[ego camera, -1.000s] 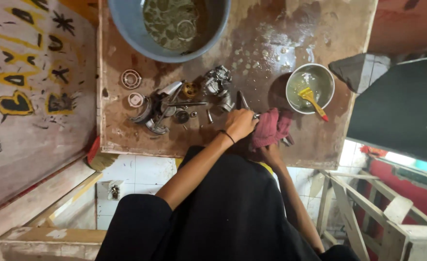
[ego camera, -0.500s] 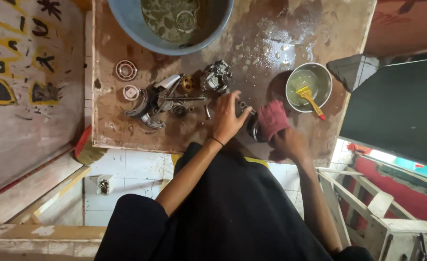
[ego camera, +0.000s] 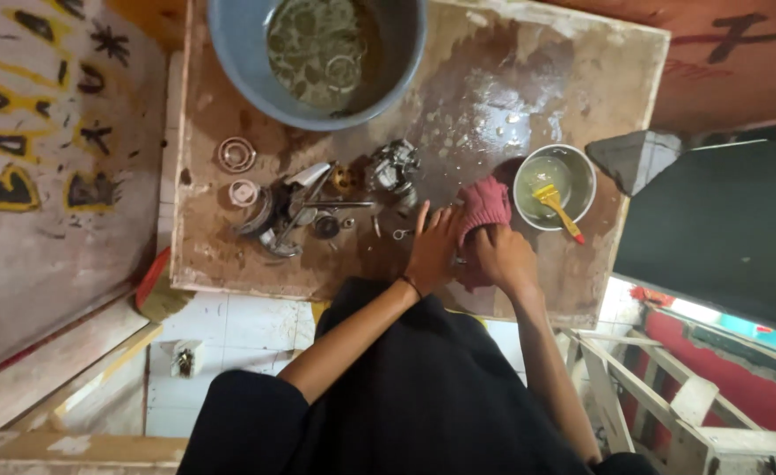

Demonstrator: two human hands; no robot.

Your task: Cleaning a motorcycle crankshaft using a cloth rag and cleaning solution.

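- A person in a dark top leans over a wet, stained wooden tabletop (ego camera: 511, 97), seen from above, with both hands at its near edge.
- The right hand (ego camera: 504, 257) is closed on a red rag (ego camera: 483, 207), pressing it down on the tabletop just left of a small metal bowl (ego camera: 581, 171).
- The left hand (ego camera: 432, 251) lies flat beside the rag, fingers together and pointing away from the body, touching the right hand; whether it grips anything beneath cannot be told.
- A yellow brush (ego camera: 553, 200) with a red-tipped handle rests in the small metal bowl, which holds a pale liquid.
- A cluster of greasy metal engine parts (ego camera: 317, 207) lies left of the hands, with a carburettor-like part (ego camera: 394, 167) nearest them.
- Two round ring-shaped parts (ego camera: 236, 155) sit apart toward the left edge of the tabletop.
- A large blue basin (ego camera: 229, 53) of murky liquid, with rings lying in it, stands at the far side.
- White floor tiles (ego camera: 229, 339) show below the tabletop's near edge.
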